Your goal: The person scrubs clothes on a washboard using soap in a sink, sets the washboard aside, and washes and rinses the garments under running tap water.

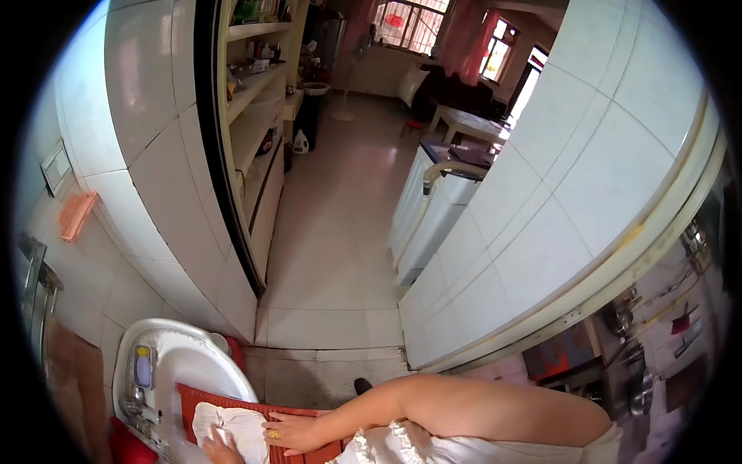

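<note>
A red ridged washboard (305, 411) lies across the white sink (182, 359) at the lower left. On it is a spread white cloth (249, 427). My right hand (294, 433), with a gold ring, rests flat on the cloth's right edge, fingers stretched out. My left hand (220, 450) is over the cloth's left part, partly cut off by the bottom of the view. Its fingers are closed round a small white block that looks like a bar of soap (219, 433).
The sink has a tap (141, 410) and a soap dish (144, 366) with a yellow piece. A red container (131, 442) stands by the sink. Ahead, a tiled doorway leads past shelves (251, 100) and a white appliance (433, 209) with a hose.
</note>
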### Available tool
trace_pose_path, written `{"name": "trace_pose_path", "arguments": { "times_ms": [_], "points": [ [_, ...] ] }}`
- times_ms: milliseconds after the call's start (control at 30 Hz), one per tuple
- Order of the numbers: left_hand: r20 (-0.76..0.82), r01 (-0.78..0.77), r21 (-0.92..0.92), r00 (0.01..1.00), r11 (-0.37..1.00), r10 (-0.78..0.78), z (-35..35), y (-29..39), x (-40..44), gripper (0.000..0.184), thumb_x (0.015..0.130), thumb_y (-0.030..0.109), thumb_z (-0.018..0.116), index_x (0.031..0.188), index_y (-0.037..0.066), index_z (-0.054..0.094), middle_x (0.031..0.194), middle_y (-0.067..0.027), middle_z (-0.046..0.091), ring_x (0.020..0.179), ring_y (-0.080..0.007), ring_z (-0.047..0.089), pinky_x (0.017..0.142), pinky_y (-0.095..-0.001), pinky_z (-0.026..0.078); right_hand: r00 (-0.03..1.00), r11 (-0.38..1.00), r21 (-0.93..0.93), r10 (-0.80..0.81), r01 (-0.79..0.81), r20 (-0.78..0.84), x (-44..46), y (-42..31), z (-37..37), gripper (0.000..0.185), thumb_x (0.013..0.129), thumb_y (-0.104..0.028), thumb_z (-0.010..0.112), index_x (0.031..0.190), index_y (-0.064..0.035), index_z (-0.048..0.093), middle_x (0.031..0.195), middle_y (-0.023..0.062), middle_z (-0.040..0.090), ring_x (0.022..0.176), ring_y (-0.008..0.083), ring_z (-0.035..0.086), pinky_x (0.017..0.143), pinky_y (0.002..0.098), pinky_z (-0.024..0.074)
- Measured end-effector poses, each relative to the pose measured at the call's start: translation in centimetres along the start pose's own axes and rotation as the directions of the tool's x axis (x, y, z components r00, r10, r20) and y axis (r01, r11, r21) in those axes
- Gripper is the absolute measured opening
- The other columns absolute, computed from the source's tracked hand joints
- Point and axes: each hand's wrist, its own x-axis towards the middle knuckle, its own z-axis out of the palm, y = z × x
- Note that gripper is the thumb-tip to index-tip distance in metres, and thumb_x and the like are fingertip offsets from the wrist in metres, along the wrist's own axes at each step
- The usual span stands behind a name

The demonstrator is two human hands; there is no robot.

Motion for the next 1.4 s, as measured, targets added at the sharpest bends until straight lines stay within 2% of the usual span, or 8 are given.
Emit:
{"name": "trace_pose_path", "arguments": {
  "times_ms": [67, 200, 367, 600, 800, 967, 1200, 1400],
  "points": [
    [0.042, 0.22, 0.022, 0.975, 0.975, -0.22, 0.5, -1.3, 1.8, 0.054, 0.084, 0.023, 0.064, 0.133, 0.008, 0.047, 0.107, -0.0278, 0.051, 0.098, -0.0436, 0.05, 0.086, -0.0531, 0.04, 0.999, 0.999, -0.042, -0.013, 0.011, -0.032, -0.1, 0.1, 0.4, 0.057, 0.085, -0.037, 0.058, 0.126, 0.0015, 0.047, 0.129, 0.0193, 0.049, 0.132, 0.0331, 0.033, 0.111, 0.0536, 0.0189],
    [0.02, -0.28, -0.091, 0.959, 0.956, 0.283, -5.5, 6.8, -2.6, 0.045, 0.087, 0.035, 0.064, 0.127, 0.015, 0.057, 0.102, -0.0266, 0.057, 0.093, -0.0424, 0.056, 0.082, -0.051, 0.046, 0.999, 0.999, 0.002, -0.033, 0.034, -0.036, -0.3, 0.0, 0.5, 0.055, 0.088, -0.035, 0.055, 0.127, 0.002, 0.046, 0.132, 0.0173, 0.048, 0.134, 0.0332, 0.032, 0.112, 0.0536, 0.0197],
    [0.135, 0.093, -0.149, 0.988, 0.984, -0.073, -1.8, 1.0, 1.3, 0.053, 0.086, 0.02, 0.061, 0.135, 0.01, 0.045, 0.119, -0.0295, 0.046, 0.111, -0.0449, 0.044, 0.092, -0.0543, 0.036, 1.0, 1.0, 0.026, -0.007, 0.007, 0.007, -0.1, -0.1, -1.2, 0.045, 0.088, -0.032, 0.056, 0.118, 0.0012, 0.053, 0.13, 0.017, 0.049, 0.132, 0.035, 0.033, 0.11, 0.0548, 0.0205],
    [0.072, -0.221, -0.207, 0.968, 0.953, 0.24, -2.9, 5.0, -1.6, 0.052, 0.083, 0.023, 0.065, 0.132, 0.011, 0.05, 0.112, -0.0284, 0.049, 0.102, -0.0455, 0.047, 0.091, -0.0536, 0.037, 0.999, 0.999, 0.039, -0.034, 0.034, 0.005, -0.4, -0.6, -2.2, 0.033, 0.088, -0.029, 0.055, 0.104, -0.0005, 0.059, 0.123, 0.0165, 0.052, 0.128, 0.0364, 0.037, 0.107, 0.0561, 0.0254],
    [0.143, 0.223, -0.046, 0.966, 0.974, -0.214, -1.9, 2.3, 4.1, 0.048, 0.088, 0.02, 0.059, 0.134, 0.012, 0.048, 0.114, -0.0268, 0.049, 0.106, -0.0427, 0.047, 0.092, -0.05, 0.038, 0.995, 0.999, 0.012, -0.042, 0.043, -0.085, 0.1, 0.0, -0.8, 0.03, 0.088, -0.028, 0.055, 0.102, -0.0025, 0.06, 0.117, 0.0159, 0.055, 0.126, 0.0354, 0.039, 0.105, 0.0556, 0.0281],
    [0.206, -0.137, -0.171, 0.963, 0.976, 0.172, -3.1, 5.0, -0.3, 0.052, 0.081, 0.024, 0.066, 0.13, 0.014, 0.052, 0.117, -0.0292, 0.048, 0.11, -0.0446, 0.045, 0.092, -0.0524, 0.037, 1.0, 0.998, 0.066, -0.024, 0.024, -0.002, -0.1, -0.4, -2.2, 0.032, 0.087, -0.028, 0.056, 0.104, -0.0022, 0.059, 0.117, 0.0153, 0.056, 0.125, 0.0344, 0.04, 0.104, 0.055, 0.0279],
    [0.062, 0.198, -0.051, 0.979, 0.979, -0.195, 0.6, 0.9, 3.4, 0.053, 0.084, 0.024, 0.063, 0.134, 0.012, 0.049, 0.118, -0.0289, 0.047, 0.11, -0.0456, 0.044, 0.092, -0.0547, 0.035, 0.999, 0.999, 0.045, -0.018, 0.02, -0.048, 0.0, -0.2, -2.1, 0.031, 0.087, -0.028, 0.056, 0.103, -0.0011, 0.058, 0.114, 0.0154, 0.057, 0.124, 0.0341, 0.041, 0.103, 0.0534, 0.0287],
    [0.122, -0.211, -0.04, 0.969, 0.977, 0.214, -2.4, 2.2, 1.4, 0.051, 0.09, 0.023, 0.055, 0.138, 0.01, 0.042, 0.115, -0.0291, 0.047, 0.105, -0.0442, 0.045, 0.089, -0.0512, 0.038, 0.999, 0.995, 0.1, -0.013, 0.016, -0.031, 0.3, -0.2, -1.7, 0.03, 0.086, -0.027, 0.058, 0.102, -0.0012, 0.06, 0.114, 0.0152, 0.056, 0.123, 0.0345, 0.042, 0.102, 0.0544, 0.029]
  ]
}}
